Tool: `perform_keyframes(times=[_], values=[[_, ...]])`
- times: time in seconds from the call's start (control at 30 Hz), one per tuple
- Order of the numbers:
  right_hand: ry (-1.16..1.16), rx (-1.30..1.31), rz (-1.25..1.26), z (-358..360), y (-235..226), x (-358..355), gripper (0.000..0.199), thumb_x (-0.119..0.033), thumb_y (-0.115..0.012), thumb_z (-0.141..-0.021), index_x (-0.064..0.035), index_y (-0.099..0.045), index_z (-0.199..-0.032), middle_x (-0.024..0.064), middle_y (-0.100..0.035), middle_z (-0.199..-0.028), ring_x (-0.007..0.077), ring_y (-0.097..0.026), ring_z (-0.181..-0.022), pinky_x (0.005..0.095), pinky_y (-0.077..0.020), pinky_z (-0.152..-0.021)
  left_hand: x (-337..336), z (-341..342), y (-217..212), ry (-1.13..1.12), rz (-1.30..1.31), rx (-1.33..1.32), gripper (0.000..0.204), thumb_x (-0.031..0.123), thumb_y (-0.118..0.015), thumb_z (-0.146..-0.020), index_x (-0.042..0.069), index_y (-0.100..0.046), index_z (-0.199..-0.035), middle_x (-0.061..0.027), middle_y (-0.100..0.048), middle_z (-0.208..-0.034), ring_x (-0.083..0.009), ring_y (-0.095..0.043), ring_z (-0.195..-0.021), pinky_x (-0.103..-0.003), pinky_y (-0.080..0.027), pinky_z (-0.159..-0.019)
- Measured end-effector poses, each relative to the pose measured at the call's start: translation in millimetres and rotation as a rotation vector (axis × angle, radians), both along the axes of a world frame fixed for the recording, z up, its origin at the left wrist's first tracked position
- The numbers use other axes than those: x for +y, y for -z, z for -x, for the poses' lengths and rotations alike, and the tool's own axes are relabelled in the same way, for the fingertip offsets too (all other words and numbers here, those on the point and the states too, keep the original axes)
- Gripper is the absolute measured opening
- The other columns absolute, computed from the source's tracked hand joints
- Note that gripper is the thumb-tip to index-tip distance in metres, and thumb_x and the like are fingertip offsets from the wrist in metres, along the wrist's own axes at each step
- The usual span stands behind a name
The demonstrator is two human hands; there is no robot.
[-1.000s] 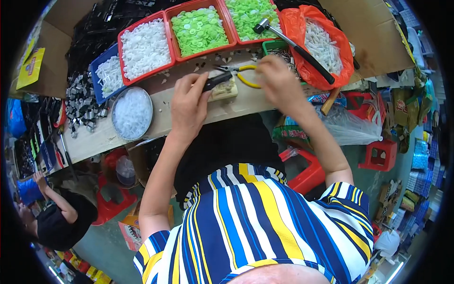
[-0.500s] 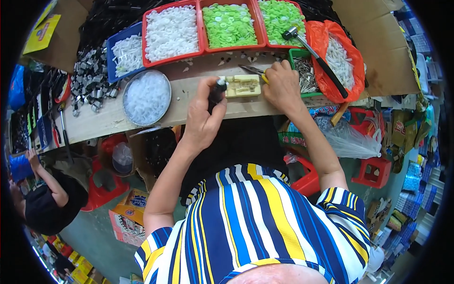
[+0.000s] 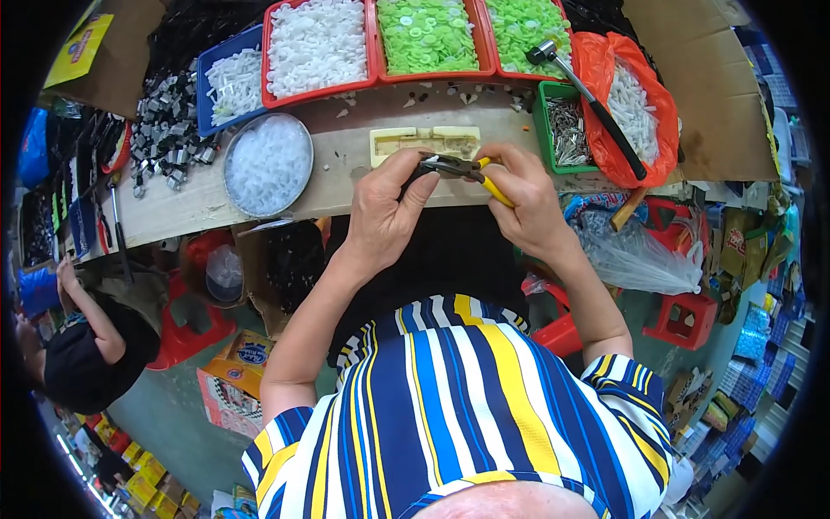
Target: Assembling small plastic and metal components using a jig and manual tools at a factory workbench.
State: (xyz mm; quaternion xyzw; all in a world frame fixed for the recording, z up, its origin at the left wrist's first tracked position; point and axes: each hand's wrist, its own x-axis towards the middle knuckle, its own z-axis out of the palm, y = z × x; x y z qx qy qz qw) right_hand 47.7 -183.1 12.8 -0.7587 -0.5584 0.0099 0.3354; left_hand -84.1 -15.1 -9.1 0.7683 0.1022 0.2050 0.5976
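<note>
My left hand (image 3: 386, 208) is closed around a small black piece (image 3: 417, 176), most of it hidden by the fingers. In my right hand (image 3: 529, 197) is a pair of pliers (image 3: 462, 168) with yellow handles. The jaws reach left to the end of the black piece, where a whitish tip shows; whether they grip it I cannot tell. Just behind the hands, on the table's front part, lies a cream-coloured block (image 3: 456, 141) with hollowed recesses, partly covered by the fingers and pliers.
Red trays hold white parts (image 3: 316, 43) and green discs (image 3: 425, 39). A round dish (image 3: 269, 166) of clear pieces stands left. On the right are a green box of metal pins (image 3: 566, 130) and a hammer (image 3: 596, 108) across an orange bag. Another person (image 3: 91, 337) sits far left.
My right hand has picked the pliers up from beside the block and brought them to the black piece. My left hand has lowered and tilted that piece toward the jaws, away from the block.
</note>
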Motion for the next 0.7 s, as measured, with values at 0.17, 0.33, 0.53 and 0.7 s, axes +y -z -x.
perform_keyframes(times=[0.17,0.33,0.53,0.7], values=[[-0.051,0.015,0.061,1,5,-4,0.011,0.003,-0.060,-0.073,0.0013,-0.054,-0.082,0.0166,-0.056,-0.092,0.0368,-0.058,-0.085,0.0429,-0.0470,-0.073,5,4,-3,0.082,0.027,0.095,0.023,0.019,-0.060,-0.099,-0.004,-0.058,-0.100,-0.0122,-0.053,-0.075,-0.0186,-0.052,-0.068,-0.030,-0.044,-0.064],[-0.101,0.008,0.075,1,7,-11,0.015,0.008,-0.063,-0.069,0.0025,-0.053,-0.078,0.0166,-0.057,-0.089,0.0361,-0.060,-0.078,0.0408,-0.0480,-0.067,11,13,-1,0.279,0.385,0.233,0.027,0.026,-0.059,-0.100,0.000,-0.060,-0.092,-0.0023,-0.051,-0.066,-0.0090,-0.043,-0.056,-0.024,-0.035,-0.052],[-0.201,0.098,0.042,7,-1,-13,0.017,0.012,-0.061,-0.066,0.0041,-0.051,-0.077,0.0178,-0.057,-0.089,0.0353,-0.059,-0.074,0.0387,-0.0475,-0.063,13,22,7,0.628,1.110,0.211,0.034,0.033,-0.059,-0.099,-0.001,-0.060,-0.097,-0.0026,-0.053,-0.067,-0.0100,-0.048,-0.053,-0.023,-0.038,-0.049],[-0.250,0.258,0.099,9,-5,-9,0.017,0.012,-0.057,-0.065,0.0042,-0.053,-0.079,0.0179,-0.058,-0.093,0.0324,-0.060,-0.077,0.0387,-0.0479,-0.068,10,24,13,0.755,1.367,0.057,0.037,0.034,-0.058,-0.099,-0.002,-0.059,-0.100,-0.0045,-0.054,-0.070,-0.0107,-0.049,-0.054,-0.023,-0.040,-0.051]])
